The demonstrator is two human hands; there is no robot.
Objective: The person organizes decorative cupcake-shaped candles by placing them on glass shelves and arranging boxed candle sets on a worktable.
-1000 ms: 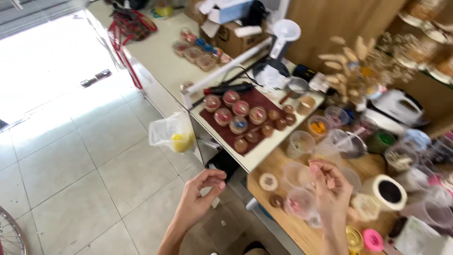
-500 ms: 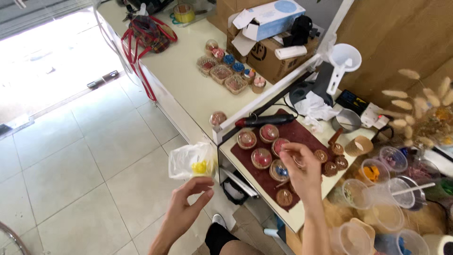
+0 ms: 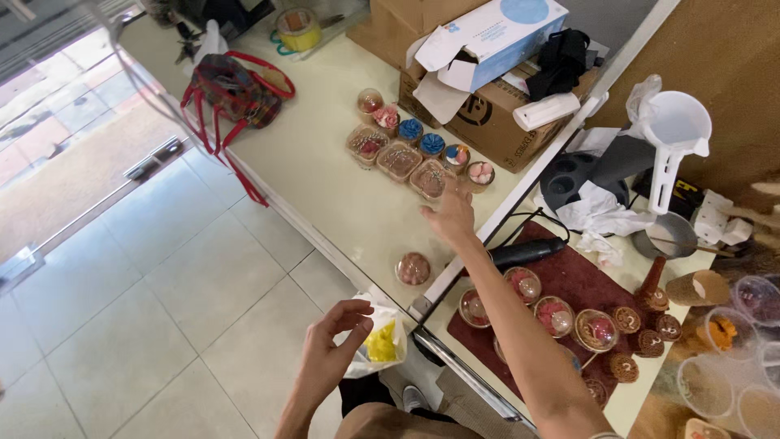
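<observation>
Cream counter [image 3: 325, 187] lies under our right hand [image 3: 449, 215], which reaches out with fingers spread and nothing in them, just short of the clear cups [image 3: 398, 158] set in a cluster by the cardboard box [image 3: 479, 114]. One lone cup [image 3: 413, 268] sits nearer, at the counter's edge. Our left hand [image 3: 329, 358] hangs loosely curled and holding nothing, beside the plastic bag [image 3: 378, 341]. We should close round one cup's sides, not its lid, without nudging its neighbours.

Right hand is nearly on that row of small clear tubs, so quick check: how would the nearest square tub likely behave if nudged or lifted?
The square tub looks thin clear plastic, so probably light and easily dented. On the smooth cream counter it would likely slide, bumping its neighbour tub. The right hand hovers beside it, fingers spread.
</observation>
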